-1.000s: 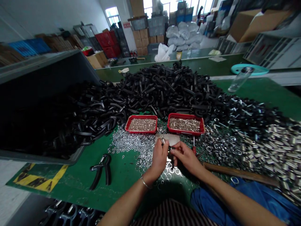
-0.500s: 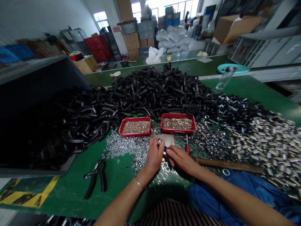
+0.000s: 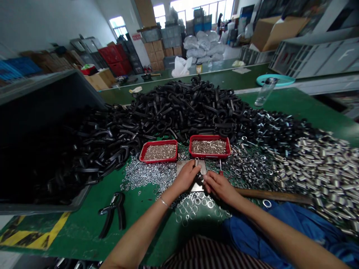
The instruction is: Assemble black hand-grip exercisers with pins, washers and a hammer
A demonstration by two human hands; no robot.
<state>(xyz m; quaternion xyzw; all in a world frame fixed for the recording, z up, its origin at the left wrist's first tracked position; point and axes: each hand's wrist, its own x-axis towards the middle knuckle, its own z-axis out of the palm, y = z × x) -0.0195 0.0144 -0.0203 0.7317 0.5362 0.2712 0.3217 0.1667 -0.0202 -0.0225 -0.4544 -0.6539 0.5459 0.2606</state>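
Head view. The left hand (image 3: pixel 186 177) and the right hand (image 3: pixel 219 185) meet fingertip to fingertip over a grey metal plate (image 3: pixel 183 166) that lies flat on the green tabletop (image 3: pixel 146 209). The left hand is closed, its fingertips pinching a small spring (image 3: pixel 196 162) that stands upright just above them. The right hand is also closed, thumb and forefinger nipped on a small dark part (image 3: pixel 200 175) held between the two hands; its shape is too small to tell.

Just beyond the left hand sits a red tray (image 3: pixel 143 152) of small bright metal pieces, and just beyond the right hand a second red tray (image 3: pixel 228 146) of the same sort. To the outer side of the left hand lies a heap of shiny washers (image 3: pixel 146 173); larger steel rings (image 3: pixel 193 207) are scattered on the near side of both hands. A red-handled screwdriver (image 3: pixel 220 172) lies just beside the right hand, and a wooden handle (image 3: pixel 275 196) runs outward from under its wrist. Further out on that side is a mass of steel sleeves (image 3: pixel 322 168). Far beyond both hands rises a mound of black curved handles (image 3: pixel 182 108). Well to the near outer side of the left hand rests a black hand gripper (image 3: pixel 112 213), and past it a dark bin (image 3: pixel 42 209). Blue cloth (image 3: pixel 280 228) lies under the right forearm
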